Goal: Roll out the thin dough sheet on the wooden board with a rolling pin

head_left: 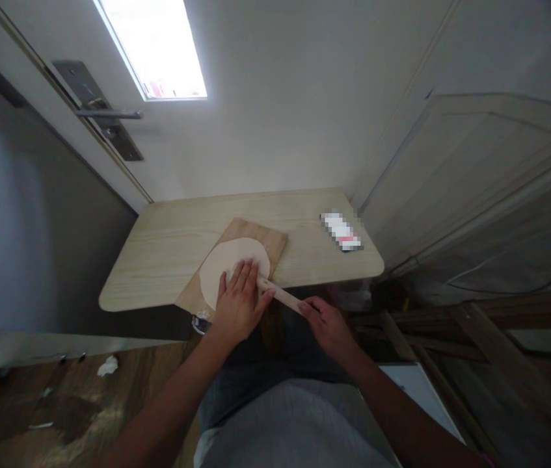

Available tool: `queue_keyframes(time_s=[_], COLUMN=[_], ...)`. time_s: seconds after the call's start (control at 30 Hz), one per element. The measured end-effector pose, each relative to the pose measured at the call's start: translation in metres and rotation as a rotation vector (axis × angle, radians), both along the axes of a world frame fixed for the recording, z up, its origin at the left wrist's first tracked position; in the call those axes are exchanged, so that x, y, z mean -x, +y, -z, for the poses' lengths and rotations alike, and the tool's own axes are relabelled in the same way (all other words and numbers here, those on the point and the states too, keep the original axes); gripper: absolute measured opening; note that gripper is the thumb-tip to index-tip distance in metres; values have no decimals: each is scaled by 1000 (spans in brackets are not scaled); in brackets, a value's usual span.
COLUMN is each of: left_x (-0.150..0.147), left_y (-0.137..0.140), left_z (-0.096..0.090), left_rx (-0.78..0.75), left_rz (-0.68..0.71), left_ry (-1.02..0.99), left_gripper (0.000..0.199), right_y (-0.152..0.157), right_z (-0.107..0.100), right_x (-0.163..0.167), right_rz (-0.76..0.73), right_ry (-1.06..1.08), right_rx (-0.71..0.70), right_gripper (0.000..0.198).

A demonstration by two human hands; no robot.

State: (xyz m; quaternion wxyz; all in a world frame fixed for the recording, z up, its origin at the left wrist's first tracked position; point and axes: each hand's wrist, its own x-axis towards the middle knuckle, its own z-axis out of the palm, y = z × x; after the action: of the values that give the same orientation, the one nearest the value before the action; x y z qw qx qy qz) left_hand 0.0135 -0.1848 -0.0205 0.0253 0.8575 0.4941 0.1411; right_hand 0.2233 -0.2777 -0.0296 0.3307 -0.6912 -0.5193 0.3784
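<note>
Nearest is the grey shirt (299,422) of the person at the table, and beyond it the right hand (326,325) has its fingers closed on the lower end of a pale wooden handle (285,298). The left hand (239,302) lies open, palm down, fingers extended and nearly together on a pale round piece (214,270), with the thumb beside the handle; whether handle and disc are joined is hidden under that hand. The disc rests on a brown square board (239,227), set askew at the table's near edge. For steady work, I would keep the left palm flat with even pressure, hold the handle in line without levering it up, and bring the board further in, since its near corner appears to overhang. Farther across the pale table (153,247), well apart to the right, lies a phone-like object (341,231); its face is pixelated and no writing can be read. Behind stands a white door (275,130) with a metal lever (109,114) and a bright window (158,45). I can read no brand or label anywhere.
</note>
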Motion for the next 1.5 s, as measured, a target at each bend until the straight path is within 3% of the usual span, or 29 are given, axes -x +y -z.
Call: queue_keyframes(time_s=[0.33, 0.5, 0.67, 0.87, 1.23, 1.5], left_x=[12, 16, 13, -5, -25, -58], left_y=[-14, -13, 9, 39, 52, 76], left_z=[6, 1, -10, -5, -6, -9], left_rx=[-1, 31, 91, 3, 11, -11], left_rz=[-17, -1, 44, 43, 45, 78], left_ry=[-27, -34, -12, -7, -6, 13], left_gripper=[69, 65, 58, 55, 53, 51], right_y=[-13, -11, -8, -7, -4, 3], right_z=[-8, -3, -4, -4, 5, 18], right_x=[10, 12, 10, 8, 2, -8], right_rz=[-60, -46, -54, -26, 16, 64], right_ry=[-33, -79, -67, -89, -64, 23], right_rx=[4, 31, 40, 21, 28, -20], right_gripper=[40, 41, 47, 47, 49, 49])
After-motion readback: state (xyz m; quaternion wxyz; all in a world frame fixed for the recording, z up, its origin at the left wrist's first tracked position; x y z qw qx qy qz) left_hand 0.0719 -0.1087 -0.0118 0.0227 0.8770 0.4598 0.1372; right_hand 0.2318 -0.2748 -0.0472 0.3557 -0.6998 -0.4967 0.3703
